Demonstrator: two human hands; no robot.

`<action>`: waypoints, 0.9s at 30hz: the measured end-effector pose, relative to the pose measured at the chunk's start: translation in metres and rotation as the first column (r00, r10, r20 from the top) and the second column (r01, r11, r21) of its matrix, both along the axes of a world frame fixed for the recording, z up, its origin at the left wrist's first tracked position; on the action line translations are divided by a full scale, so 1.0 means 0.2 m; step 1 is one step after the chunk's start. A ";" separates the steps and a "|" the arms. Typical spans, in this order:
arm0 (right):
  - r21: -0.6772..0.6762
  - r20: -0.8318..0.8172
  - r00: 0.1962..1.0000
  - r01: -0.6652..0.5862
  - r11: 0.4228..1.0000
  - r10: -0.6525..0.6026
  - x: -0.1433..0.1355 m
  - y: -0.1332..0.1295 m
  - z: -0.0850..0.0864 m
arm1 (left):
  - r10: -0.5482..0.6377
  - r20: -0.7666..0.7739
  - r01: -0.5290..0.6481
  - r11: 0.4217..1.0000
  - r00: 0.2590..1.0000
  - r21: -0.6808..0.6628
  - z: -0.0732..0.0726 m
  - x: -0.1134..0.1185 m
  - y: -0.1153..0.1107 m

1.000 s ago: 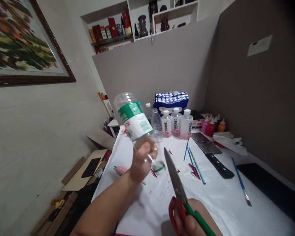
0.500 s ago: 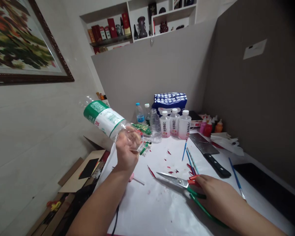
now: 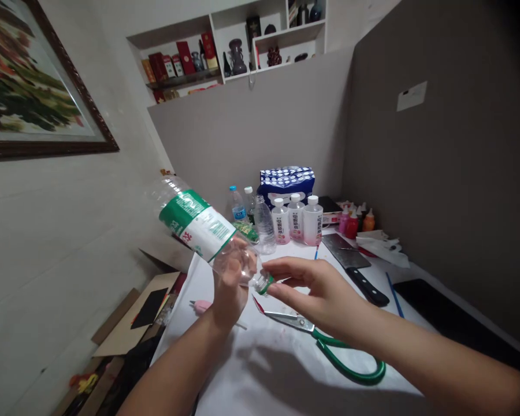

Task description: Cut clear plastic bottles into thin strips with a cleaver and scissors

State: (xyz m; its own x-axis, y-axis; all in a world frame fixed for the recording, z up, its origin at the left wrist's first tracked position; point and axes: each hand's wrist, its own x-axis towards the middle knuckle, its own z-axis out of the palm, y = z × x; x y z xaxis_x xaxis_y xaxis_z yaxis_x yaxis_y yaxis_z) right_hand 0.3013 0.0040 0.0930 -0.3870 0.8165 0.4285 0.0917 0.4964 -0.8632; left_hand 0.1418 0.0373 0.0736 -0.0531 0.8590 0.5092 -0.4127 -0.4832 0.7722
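Observation:
A large clear plastic bottle (image 3: pixel 197 225) with a green and white label is held up over the table, tilted with its neck down to the right. My left hand (image 3: pixel 231 283) is wrapped round its shoulder, partly seen through the clear plastic. At the neck, my right hand (image 3: pixel 312 283) has its thumb and fingertips on either side of the mouth with the green ring (image 3: pixel 265 286), seemingly touching it. Below that hand lie scissors (image 3: pixel 344 358) with green handles, their blade tips beside a red scrap (image 3: pixel 258 304). A pink-handled tool (image 3: pixel 201 307) rests left of my left wrist.
Behind stand a clear bottle (image 3: pixel 265 226), several smaller bottles including a pink-labelled one (image 3: pixel 313 222), and a blue package (image 3: pixel 286 184). To the right lie a cleaver (image 3: pixel 366 286), a brush (image 3: pixel 394 294), paint bottles (image 3: pixel 352 225) and a black flat object (image 3: pixel 442 315).
My right hand has let go of the scissors, which now lie on the table, and has moved up to the bottle's neck. The bottle has come slightly lower and to the right.

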 end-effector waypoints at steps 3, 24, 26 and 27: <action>-0.005 -0.064 0.996 -0.059 0.998 0.059 -0.03 0.04 -0.03 | -0.002 -0.012 0.003 0.999 1.000 0.034 -0.02 -0.01 0.00; -0.393 -0.150 0.986 -0.124 0.911 0.070 0.00 0.09 -0.12 | -0.008 0.028 0.008 1.000 1.000 0.019 0.00 -0.03 0.05; -0.334 0.034 0.989 -0.121 0.935 0.141 0.12 0.05 -0.15 | 0.003 0.035 -0.004 1.000 0.999 0.014 0.02 -0.04 0.05; -0.268 0.229 0.955 -0.124 0.955 0.188 0.20 0.01 -0.18 | 0.021 0.041 -0.022 1.000 0.999 0.015 0.03 -0.05 0.05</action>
State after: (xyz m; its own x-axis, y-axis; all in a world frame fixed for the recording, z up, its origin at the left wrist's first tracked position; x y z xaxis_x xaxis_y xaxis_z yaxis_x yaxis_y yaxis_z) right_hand 0.3407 0.0056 0.0574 -0.5859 0.8049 0.0935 0.2584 0.2950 -0.9199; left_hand 0.1327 0.0477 0.0789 -0.0922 0.8495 0.5195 -0.4332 -0.5040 0.7472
